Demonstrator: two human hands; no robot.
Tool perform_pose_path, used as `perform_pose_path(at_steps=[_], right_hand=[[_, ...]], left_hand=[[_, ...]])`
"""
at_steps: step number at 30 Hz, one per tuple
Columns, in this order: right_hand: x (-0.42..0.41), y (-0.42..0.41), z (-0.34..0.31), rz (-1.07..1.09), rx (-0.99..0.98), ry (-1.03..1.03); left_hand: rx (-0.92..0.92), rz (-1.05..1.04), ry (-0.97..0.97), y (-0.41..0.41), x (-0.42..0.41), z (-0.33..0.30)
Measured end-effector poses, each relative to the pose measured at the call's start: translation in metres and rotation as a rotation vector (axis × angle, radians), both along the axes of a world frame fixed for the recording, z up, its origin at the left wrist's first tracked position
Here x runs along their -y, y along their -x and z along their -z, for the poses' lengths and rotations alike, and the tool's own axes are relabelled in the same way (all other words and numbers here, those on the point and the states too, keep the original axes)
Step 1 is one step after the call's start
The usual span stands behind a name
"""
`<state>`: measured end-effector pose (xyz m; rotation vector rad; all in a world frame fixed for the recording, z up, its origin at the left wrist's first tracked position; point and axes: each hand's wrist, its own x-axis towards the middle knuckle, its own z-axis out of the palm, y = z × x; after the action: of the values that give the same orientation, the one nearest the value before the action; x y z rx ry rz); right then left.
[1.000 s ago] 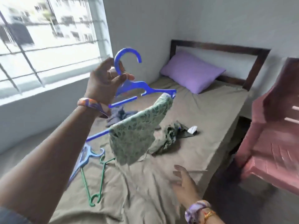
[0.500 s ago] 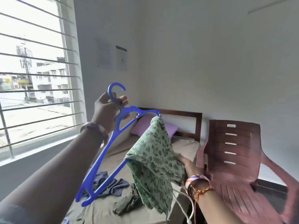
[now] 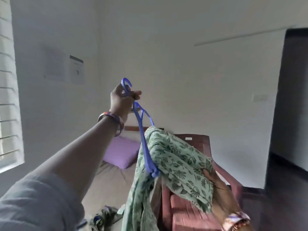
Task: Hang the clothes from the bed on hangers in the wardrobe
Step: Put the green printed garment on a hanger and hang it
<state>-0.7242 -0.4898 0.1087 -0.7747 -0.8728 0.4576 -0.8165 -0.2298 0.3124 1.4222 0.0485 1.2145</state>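
Head view: the left hand [image 3: 122,101] is raised at the end of an outstretched arm, its fingers curled tight around the neck of a blue hanger [image 3: 141,129] just below the hook. The hook projects above the fist. The hanger is seen nearly edge-on and slopes down from the hand toward the lower right.

A green leaf-print garment [image 3: 175,165] is draped over the hanger. One part spreads to the right of the hanger's lower end; another part hangs straight down below that end and runs out of the bottom edge. The lower tip of the hanger protrudes through the fabric.

The right hand [image 3: 218,187] is to the right of the hanger's lower end, in contact with the garment; fabric covers most of its fingers, so whether they are pinched on the cloth or spread beneath it cannot be told. Bracelets ring both wrists.

Below the hanger lies the bed [image 3: 106,180], with a purple pillow [image 3: 120,154] to the hanger's left and a dark crumpled garment [image 3: 106,217] near the bottom edge. A reddish-brown plastic chair [image 3: 200,212] stands behind and to the right of the hanger. A window [image 3: 8,97] is far to its left, and two paper notices [image 3: 76,70] are fixed to the wall at upper left of it. A dark opening [image 3: 290,105] is well to its right.
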Motion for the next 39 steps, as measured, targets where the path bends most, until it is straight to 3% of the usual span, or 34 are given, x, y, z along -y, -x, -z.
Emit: perform_pose_path(at_steps=[1, 2, 3, 4, 6, 9, 10, 12, 15, 18, 21, 24, 26, 28, 32, 35, 39], right_hand=[[-0.003, 0.004, 0.005, -0.132, 0.032, -0.016], [-0.005, 0.014, 0.006, -0.236, -0.022, 0.115], [0.001, 0.018, 0.000, -0.160, -0.043, 0.356], [0.006, 0.017, -0.002, -0.019, 0.056, 0.554], [0.015, 0.014, -0.009, 0.068, 0.226, 0.918], [0.007, 0.011, -0.034, 0.354, 0.353, 1.229], [0.002, 0.009, -0.046, 0.498, 0.359, 1.219], [-0.008, 0.003, -0.067, 0.653, 0.253, 0.975], [-0.029, 0.003, -0.086, 0.548, 0.118, 0.746], [-0.060, 0.015, -0.089, 0.609, 0.342, 0.873], [-0.082, 0.019, -0.089, 0.773, 0.548, 0.918], [-0.092, 0.028, -0.103, 0.816, 0.621, 0.874], [-0.098, 0.025, -0.109, 0.813, 0.485, 0.705], [-0.108, 0.022, -0.110, 0.727, 0.222, 0.548], [-0.117, 0.022, -0.107, 0.367, -0.183, 0.400], [-0.113, 0.016, -0.115, 0.248, -0.230, 0.264], [-0.090, 0.006, -0.108, 0.182, -0.172, 0.138]], left_hand=[[-0.070, 0.058, -0.070, 0.001, 0.008, -0.006], [-0.121, 0.117, -0.166, -0.001, 0.018, -0.012], [-0.181, 0.167, -0.260, -0.001, 0.029, -0.018], [-0.231, 0.233, -0.341, -0.002, 0.036, -0.022], [-0.300, 0.320, -0.443, -0.006, 0.042, -0.026], [-0.297, 0.447, -0.395, -0.014, 0.049, -0.025], [-0.272, 0.505, -0.328, -0.016, 0.051, -0.025], [-0.219, 0.607, -0.184, -0.020, 0.052, -0.024], [-0.162, 0.578, -0.054, -0.021, 0.057, -0.024], [-0.103, 0.432, -0.035, -0.019, 0.057, -0.021], [-0.121, 0.326, -0.187, -0.014, 0.047, -0.010], [-0.161, 0.233, -0.278, -0.012, 0.031, 0.001], [-0.166, 0.167, -0.271, -0.013, 0.019, 0.007], [-0.178, 0.085, -0.312, -0.013, 0.008, 0.010], [-0.297, -0.030, -0.563, -0.011, -0.003, 0.012], [-0.344, -0.144, -0.661, -0.013, -0.015, 0.018], [-0.184, -0.244, -0.385, -0.016, -0.033, 0.007]])
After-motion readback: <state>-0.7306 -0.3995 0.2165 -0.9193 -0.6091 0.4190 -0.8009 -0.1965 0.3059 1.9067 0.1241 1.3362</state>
